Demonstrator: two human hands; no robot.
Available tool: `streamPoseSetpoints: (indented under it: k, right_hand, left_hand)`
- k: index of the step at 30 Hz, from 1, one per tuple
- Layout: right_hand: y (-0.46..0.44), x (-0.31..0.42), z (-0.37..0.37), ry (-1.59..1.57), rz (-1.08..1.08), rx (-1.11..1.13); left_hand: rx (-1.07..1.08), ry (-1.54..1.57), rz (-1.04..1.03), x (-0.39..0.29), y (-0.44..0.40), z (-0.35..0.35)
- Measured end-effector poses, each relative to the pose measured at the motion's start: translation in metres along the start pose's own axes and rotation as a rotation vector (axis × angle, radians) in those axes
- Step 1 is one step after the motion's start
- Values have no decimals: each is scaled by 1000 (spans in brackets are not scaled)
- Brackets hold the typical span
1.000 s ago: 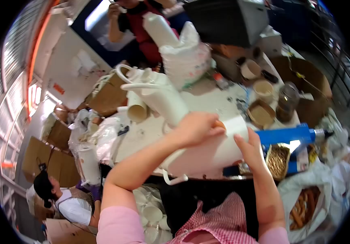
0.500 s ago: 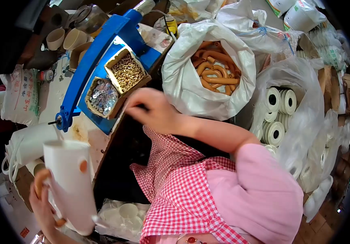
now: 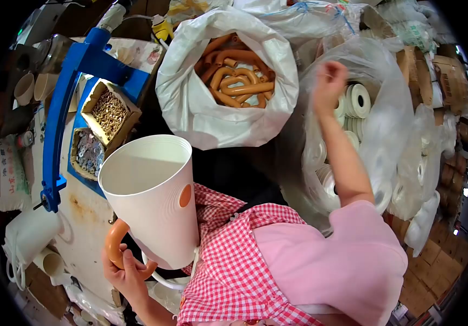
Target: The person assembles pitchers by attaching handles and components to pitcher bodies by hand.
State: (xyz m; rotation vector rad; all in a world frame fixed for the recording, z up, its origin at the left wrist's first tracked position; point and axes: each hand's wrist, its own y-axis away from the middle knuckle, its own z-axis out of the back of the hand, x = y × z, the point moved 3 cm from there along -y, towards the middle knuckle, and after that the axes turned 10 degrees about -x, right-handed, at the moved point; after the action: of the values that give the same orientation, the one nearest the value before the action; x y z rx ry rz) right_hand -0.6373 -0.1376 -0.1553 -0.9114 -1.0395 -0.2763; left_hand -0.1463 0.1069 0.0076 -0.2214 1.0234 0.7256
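My left hand is closed around a curved orange handle at the side of a tall white plastic pitcher. The pitcher is tilted so its open mouth faces me, and it bears an orange oval spot. A white loop, perhaps a cord, hangs below it. My right hand is raised at the near edge of a clear plastic bag holding white spool-like rings. Its fingers look bent but are blurred, so whatever they hold is not visible.
A white sack of curved orange handles stands ahead. On the bench at left, a blue metal press stands beside open boxes of brass-coloured rivets and washers. Another white pitcher lies at far left.
My right hand has moved from beside the hardware boxes to the bag of white rings on the right. My left hand has brought the pitcher inward and tipped its mouth into view.
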Motion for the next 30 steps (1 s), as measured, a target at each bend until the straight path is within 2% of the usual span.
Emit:
streamPoseSetpoints:
  k: [2, 3, 4, 5, 6, 7, 8, 10, 14, 17, 18, 19, 20, 22, 23, 25, 27, 28, 30]
  right_hand:
    - [-20, -140, 64, 319, -10, -141]
    - [-29, -277, 115, 668, -69, 92]
    - [-24, -302, 123, 780, -207, 237]
    - [-14, -325, 130, 754, -400, 318]
    - [0, -331, 126, 541, -742, 264]
    - [15, -323, 116, 245, -1136, 65]
    - [26, -316, 110, 122, -1346, -53]
    - [42, -323, 113, 19, -1542, -189]
    - [52, -342, 131, -87, -1655, -361]
    - [26, -329, 157, -147, -1584, -440]
    - [12, -322, 170, -159, -1524, -413]
    - [-10, -335, 191, -270, -1437, -296]
    - [-18, -228, 168, -189, -1223, -208]
    - [-68, -223, 197, -258, -1045, -237]
    - [-73, -157, 180, -359, -905, -182]
    - [-88, -59, 149, -576, -691, 56]
    - [-87, -5, 119, -539, -603, 174]
    - [-70, 36, 92, -544, -507, 276]
    - [-19, 117, 27, -519, -243, 561]
  left_hand:
    - [7, 18, -10, -2, 9, 8]
    - [-8, -80, 68, 7, 10, 12]
    - [-32, 24, 195, -17, 12, -7]
    - [-39, -13, 247, -3, 8, -12]
    - [-35, -49, 270, 11, 6, -12]
    - [-28, -70, 294, 23, 8, -10]
    - [-21, -66, 316, 30, 7, -7]
    - [38, 4, 314, 25, 2, -7]
    - [14, 123, 252, 36, 13, -4]
    - [-32, 150, 194, 30, 15, 3]
    - [-31, 162, 200, 32, 15, 5]
    - [-24, 163, 199, 33, 16, 6]
    - [-34, 209, 198, 33, 17, 7]
    - [-31, 269, 189, 36, 23, 9]
    - [-23, 217, 195, 38, 28, 10]
    - [-28, 112, 207, 34, 38, 4]
    - [29, 88, 82, 35, 46, 0]
    - [27, 92, 4, 38, 49, -2]
    - [47, 87, -15, 41, 53, 1]
